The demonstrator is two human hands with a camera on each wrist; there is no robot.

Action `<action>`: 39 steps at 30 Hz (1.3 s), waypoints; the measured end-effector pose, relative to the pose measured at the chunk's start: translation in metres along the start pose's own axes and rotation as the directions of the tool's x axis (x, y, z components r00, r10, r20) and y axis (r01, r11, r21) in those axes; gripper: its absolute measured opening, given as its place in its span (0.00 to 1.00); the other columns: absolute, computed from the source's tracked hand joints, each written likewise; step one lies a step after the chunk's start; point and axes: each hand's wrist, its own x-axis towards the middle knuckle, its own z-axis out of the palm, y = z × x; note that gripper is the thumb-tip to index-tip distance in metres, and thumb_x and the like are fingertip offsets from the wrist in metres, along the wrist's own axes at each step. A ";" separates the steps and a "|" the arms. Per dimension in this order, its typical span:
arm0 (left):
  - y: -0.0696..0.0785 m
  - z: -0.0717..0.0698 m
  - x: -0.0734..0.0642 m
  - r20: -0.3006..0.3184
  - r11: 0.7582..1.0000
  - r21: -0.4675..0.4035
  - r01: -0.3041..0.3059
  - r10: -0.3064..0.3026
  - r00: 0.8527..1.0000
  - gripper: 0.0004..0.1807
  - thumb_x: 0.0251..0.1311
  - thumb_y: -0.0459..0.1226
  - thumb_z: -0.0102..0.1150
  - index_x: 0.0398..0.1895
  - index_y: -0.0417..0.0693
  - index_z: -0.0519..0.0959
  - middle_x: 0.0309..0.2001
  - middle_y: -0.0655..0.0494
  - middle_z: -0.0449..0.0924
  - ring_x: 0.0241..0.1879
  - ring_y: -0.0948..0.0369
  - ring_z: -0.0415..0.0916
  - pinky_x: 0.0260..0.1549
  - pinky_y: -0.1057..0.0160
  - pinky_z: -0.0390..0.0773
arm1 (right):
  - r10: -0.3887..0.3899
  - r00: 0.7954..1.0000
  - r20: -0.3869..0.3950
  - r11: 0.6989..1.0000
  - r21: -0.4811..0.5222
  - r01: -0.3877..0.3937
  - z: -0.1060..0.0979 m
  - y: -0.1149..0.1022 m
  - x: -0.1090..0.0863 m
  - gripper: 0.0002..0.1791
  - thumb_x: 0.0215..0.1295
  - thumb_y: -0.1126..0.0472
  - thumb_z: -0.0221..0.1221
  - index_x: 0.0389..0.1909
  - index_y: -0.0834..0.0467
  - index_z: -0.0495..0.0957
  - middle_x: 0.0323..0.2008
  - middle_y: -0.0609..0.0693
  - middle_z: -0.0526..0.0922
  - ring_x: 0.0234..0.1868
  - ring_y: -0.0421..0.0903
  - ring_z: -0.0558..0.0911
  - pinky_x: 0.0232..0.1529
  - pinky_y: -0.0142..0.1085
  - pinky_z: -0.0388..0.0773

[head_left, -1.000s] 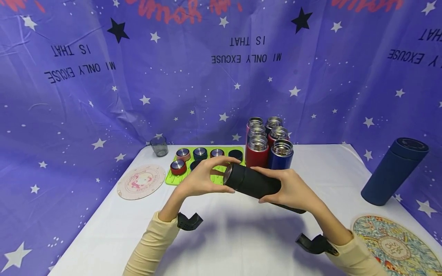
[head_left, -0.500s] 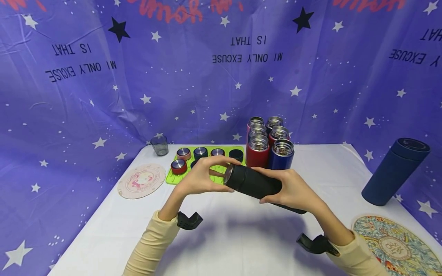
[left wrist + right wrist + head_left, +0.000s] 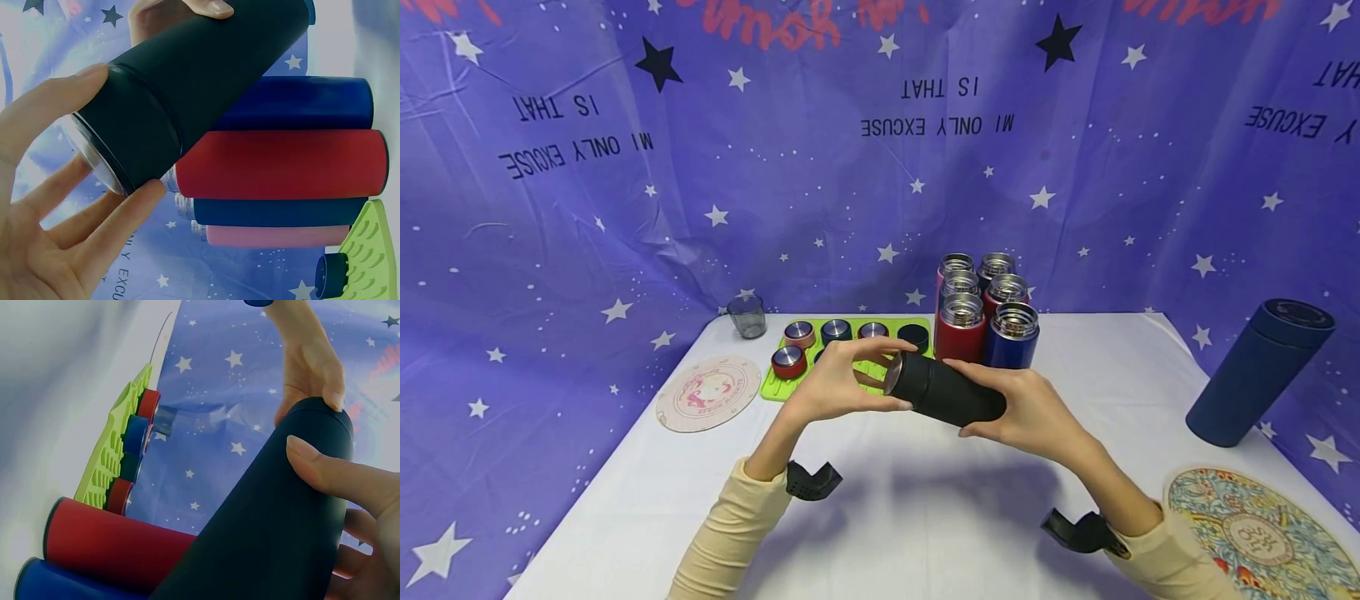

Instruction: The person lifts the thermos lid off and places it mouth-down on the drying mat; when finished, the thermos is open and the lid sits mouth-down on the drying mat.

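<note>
A black thermos bottle (image 3: 958, 395) is held tilted above the table, its lid (image 3: 909, 379) pointing left. My left hand (image 3: 838, 382) grips the lid between thumb and fingers, and a silver disc tops it in the left wrist view. Around the bottle's body curls my right hand (image 3: 1030, 408), thumb on one side and fingers on the other in the right wrist view. Lid and body meet at a thin seam. The bottle's lower end is hidden behind my right hand in the head view.
Several open bottles, among them a red one (image 3: 959, 337) and a blue one (image 3: 1012, 342), stand behind my hands. A green mat (image 3: 775, 389) bears several lids. A glass (image 3: 747, 317), a pink round mat (image 3: 708, 395), a patterned mat (image 3: 1262, 529) and a navy bottle (image 3: 1255, 375) lie around.
My right hand has shifted slightly left and the bottle has swung a little, so its lower end no longer shows below that hand. My left hand stays on the lid.
</note>
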 end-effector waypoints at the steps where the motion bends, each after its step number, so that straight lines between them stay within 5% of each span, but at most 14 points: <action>1: -0.001 0.001 0.000 -0.015 0.999 0.012 0.031 -0.031 0.999 0.32 0.42 0.42 0.79 0.55 0.56 0.80 0.47 0.60 0.80 0.42 0.61 0.80 0.34 0.61 0.84 | -0.005 1.000 -0.005 1.000 -0.023 0.005 0.001 0.000 0.000 0.49 0.34 0.51 0.80 0.65 0.45 0.72 0.49 0.46 0.83 0.41 0.42 0.82 0.38 0.42 0.80; 5: -0.003 0.004 0.001 -0.046 0.983 0.062 0.172 -0.169 0.985 0.28 0.46 0.50 0.75 0.53 0.59 0.79 0.43 0.60 0.81 0.40 0.63 0.81 0.38 0.60 0.82 | -0.009 1.000 -0.019 0.995 -0.098 0.008 0.002 -0.001 0.000 0.48 0.35 0.50 0.79 0.65 0.46 0.72 0.53 0.50 0.81 0.47 0.48 0.83 0.38 0.46 0.81; 8: -0.003 0.005 0.002 -0.027 0.977 0.073 0.198 -0.196 0.980 0.28 0.48 0.52 0.73 0.54 0.58 0.78 0.44 0.60 0.81 0.42 0.61 0.81 0.40 0.60 0.81 | 0.004 1.000 -0.010 0.994 -0.106 -0.005 0.002 0.000 0.000 0.49 0.35 0.50 0.80 0.65 0.45 0.73 0.53 0.50 0.82 0.46 0.47 0.83 0.37 0.46 0.81; 15: -0.004 0.004 0.003 0.056 0.999 0.011 0.048 -0.048 0.997 0.32 0.48 0.44 0.75 0.59 0.55 0.76 0.52 0.63 0.77 0.47 0.60 0.78 0.41 0.60 0.83 | 0.064 0.996 0.064 0.998 -0.011 -0.064 -0.003 0.005 0.000 0.50 0.34 0.49 0.80 0.65 0.41 0.72 0.46 0.46 0.84 0.38 0.40 0.81 0.36 0.41 0.78; 20: -0.001 0.003 0.005 0.120 0.994 -0.035 -0.107 0.110 0.987 0.37 0.44 0.36 0.78 0.61 0.48 0.74 0.54 0.58 0.75 0.52 0.59 0.74 0.44 0.58 0.81 | 0.085 0.990 0.116 0.993 0.066 -0.093 -0.008 0.009 0.000 0.49 0.35 0.47 0.79 0.66 0.42 0.71 0.45 0.45 0.84 0.34 0.39 0.79 0.35 0.38 0.78; 24: 0.004 0.002 0.005 0.115 0.988 -0.048 -0.148 0.153 0.982 0.37 0.42 0.31 0.78 0.60 0.42 0.74 0.54 0.51 0.76 0.52 0.56 0.74 0.44 0.57 0.82 | 0.078 0.990 0.119 0.994 0.071 -0.087 -0.008 0.010 0.001 0.49 0.35 0.47 0.79 0.66 0.42 0.71 0.44 0.44 0.84 0.34 0.39 0.79 0.35 0.37 0.78; 30: -0.005 0.004 0.004 0.047 1.000 -0.009 -0.018 0.019 0.999 0.33 0.46 0.39 0.76 0.60 0.54 0.76 0.52 0.59 0.77 0.47 0.58 0.78 0.38 0.62 0.83 | 0.051 0.997 0.052 0.999 -0.007 -0.051 -0.006 0.005 0.000 0.50 0.33 0.49 0.80 0.65 0.41 0.72 0.46 0.46 0.84 0.38 0.41 0.81 0.37 0.41 0.79; 35: -0.005 0.005 0.003 0.002 0.991 0.046 0.128 -0.129 0.992 0.28 0.50 0.49 0.73 0.56 0.59 0.77 0.46 0.60 0.80 0.43 0.62 0.80 0.37 0.61 0.83 | 0.001 1.000 0.010 0.996 -0.090 0.000 -0.002 0.004 0.000 0.49 0.35 0.49 0.80 0.65 0.44 0.72 0.50 0.48 0.83 0.43 0.45 0.83 0.37 0.45 0.81; 39: -0.005 0.004 0.004 0.039 0.993 0.033 0.114 -0.115 0.993 0.31 0.50 0.48 0.73 0.59 0.57 0.75 0.50 0.61 0.78 0.46 0.63 0.79 0.40 0.61 0.82 | 0.016 1.000 0.021 0.997 -0.077 -0.014 -0.002 0.006 0.000 0.49 0.34 0.49 0.80 0.65 0.43 0.72 0.49 0.47 0.84 0.43 0.44 0.83 0.37 0.44 0.80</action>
